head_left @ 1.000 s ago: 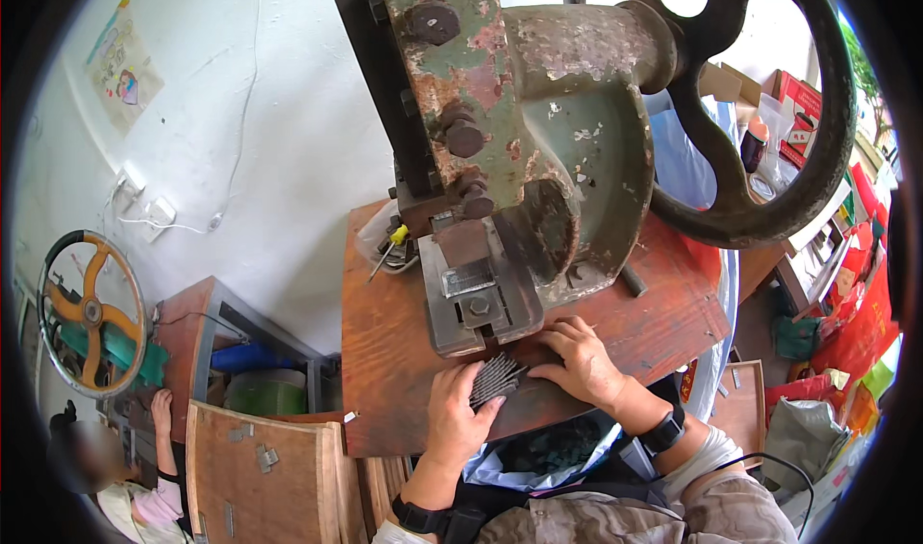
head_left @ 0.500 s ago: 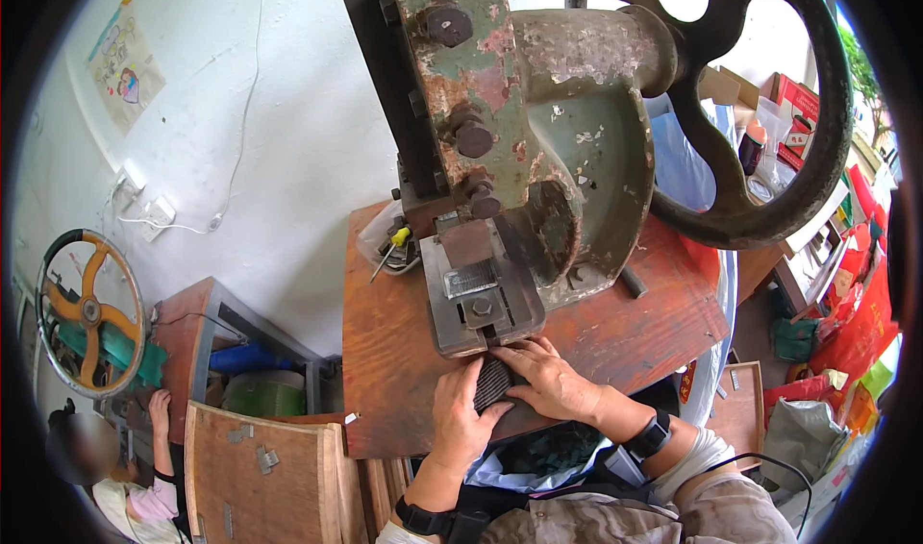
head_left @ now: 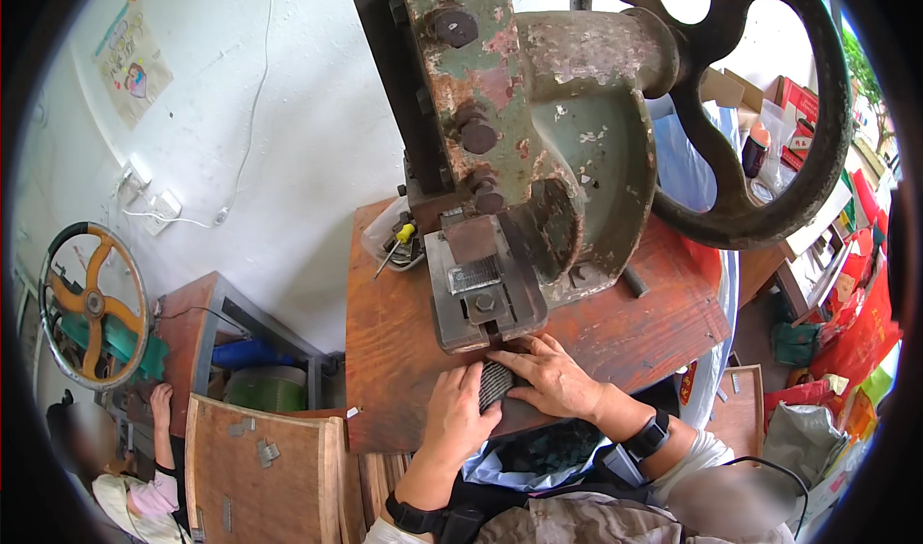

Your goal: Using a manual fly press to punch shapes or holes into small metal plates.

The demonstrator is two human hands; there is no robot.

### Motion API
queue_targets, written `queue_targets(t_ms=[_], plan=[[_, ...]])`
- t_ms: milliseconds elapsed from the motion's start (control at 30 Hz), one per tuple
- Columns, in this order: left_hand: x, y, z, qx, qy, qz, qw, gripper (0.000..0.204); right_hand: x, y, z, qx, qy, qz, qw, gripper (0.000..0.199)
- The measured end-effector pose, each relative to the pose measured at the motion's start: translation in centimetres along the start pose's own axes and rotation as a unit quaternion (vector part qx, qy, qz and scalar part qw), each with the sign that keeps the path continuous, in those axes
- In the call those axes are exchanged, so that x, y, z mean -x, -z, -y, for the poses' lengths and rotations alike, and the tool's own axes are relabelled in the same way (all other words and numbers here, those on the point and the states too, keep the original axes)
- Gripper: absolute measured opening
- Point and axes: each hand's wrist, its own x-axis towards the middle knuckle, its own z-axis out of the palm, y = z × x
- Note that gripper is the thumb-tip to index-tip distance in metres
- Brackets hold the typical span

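Note:
A dark grey stack of thin ridged pieces (head_left: 496,383) sits between my hands at the near edge of the wooden bench, just short of the press's die block (head_left: 486,299). My left hand (head_left: 452,414) is closed along its left side. My right hand (head_left: 558,383) grips it from the right, its fingers reaching over the far end near the slot in the block. In the block's recess lies a small ribbed metal plate (head_left: 474,274). Above rises the worn green hand press (head_left: 471,83).
A large dark handwheel (head_left: 817,174) juts out at the right. Left of the die block, a plastic tub (head_left: 385,232) holds metal bits and a yellow-handled screwdriver (head_left: 396,246). Wooden boards (head_left: 264,467) bear small metal pieces. Another person's hand (head_left: 162,408) rests near a second wheel (head_left: 93,302).
My left thumb has drawn back from across the near end of the stack, and the left hand has shifted slightly left. My right hand stays almost in place.

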Motion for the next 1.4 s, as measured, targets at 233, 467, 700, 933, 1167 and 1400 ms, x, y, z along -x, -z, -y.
queue_targets(t_ms=[233,467,700,933,1167,1400], plan=[[2.9,1.8,1.1,0.215,0.183,-0.074,0.956,0.043,2.0,0.9,-1.1,-0.058,-0.030,-0.103,0.993,0.054],[-8.0,5.5,-1.0,0.101,0.137,-0.190,0.967,0.039,2.3,0.5,-0.9,0.023,0.021,-0.069,0.997,0.034],[-15.0,2.3,-1.5,0.019,0.175,-0.185,0.967,0.030,2.3,0.6,-0.8,0.024,0.022,-0.071,0.997,0.033],[-13.7,4.2,0.5,0.352,0.210,-0.037,0.911,0.032,2.4,1.2,-1.1,-0.019,0.017,-0.137,0.990,0.032],[-13.8,1.4,4.7,0.081,0.028,-0.191,0.978,0.028,-5.0,5.1,0.2,0.007,0.025,-0.298,0.954,0.024],[-13.7,1.2,4.5,0.084,0.070,-0.138,0.984,0.040,-9.2,4.6,-2.0,0.036,-0.087,-0.249,0.964,0.039]])
